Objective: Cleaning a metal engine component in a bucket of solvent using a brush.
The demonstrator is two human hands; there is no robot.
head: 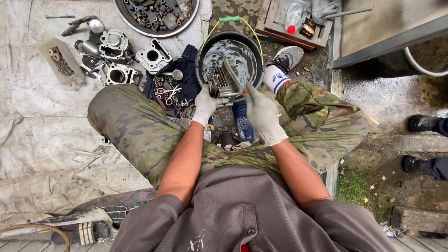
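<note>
Our left hand (206, 105) is clamped on a metal engine part (221, 85). Our right hand (262, 115) is closed around a brush (234, 76) touching that part. Right behind both hands sits a black bucket (202, 53) of soapy water. Farther back, a round tray (125, 18) holds small metal bits.

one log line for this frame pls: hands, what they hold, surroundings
left hand: holds finned engine part | right hand: holds brush on part | over black bucket | more engine parts on tarp
</note>
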